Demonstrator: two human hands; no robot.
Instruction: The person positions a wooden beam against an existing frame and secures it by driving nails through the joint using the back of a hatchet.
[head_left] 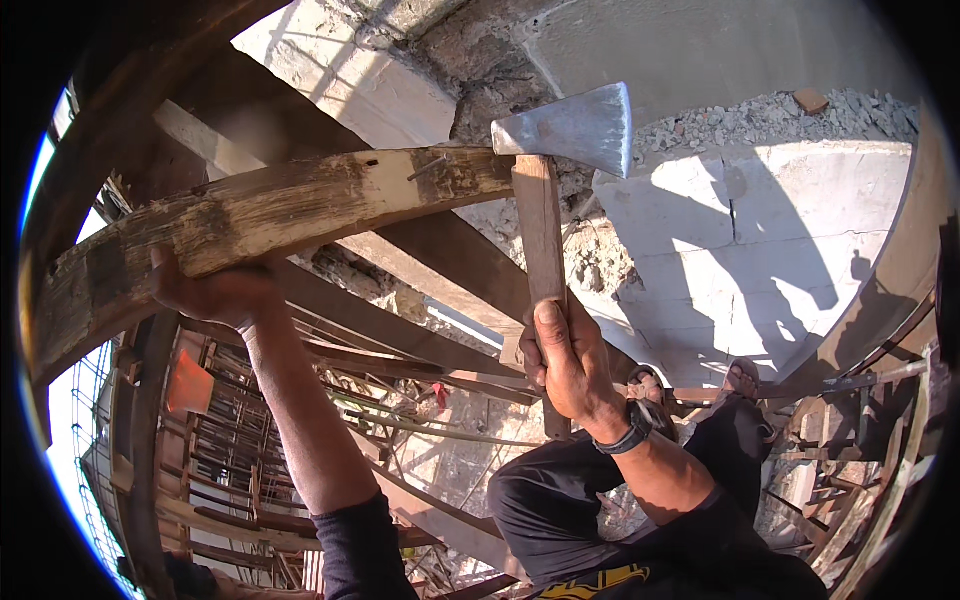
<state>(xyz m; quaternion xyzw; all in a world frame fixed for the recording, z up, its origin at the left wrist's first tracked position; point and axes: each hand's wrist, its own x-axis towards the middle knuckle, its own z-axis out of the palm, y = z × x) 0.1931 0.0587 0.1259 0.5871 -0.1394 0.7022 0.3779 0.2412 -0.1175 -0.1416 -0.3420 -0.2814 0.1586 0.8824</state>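
An axe with a grey steel head is held upright by my right hand, whose fingers wrap around its wooden handle. Its head is at the right end of a weathered timber beam that has a nail sticking from it; I cannot tell if they touch. My left hand grips the underside of that beam at the left, its fingers curled against the wood.
My feet stand on narrow timber high among beams and scaffolding. A pale block wall with rubble on top lies right. Below left are slatted timbers and an orange object. Diagonal dark beams run behind the held timber.
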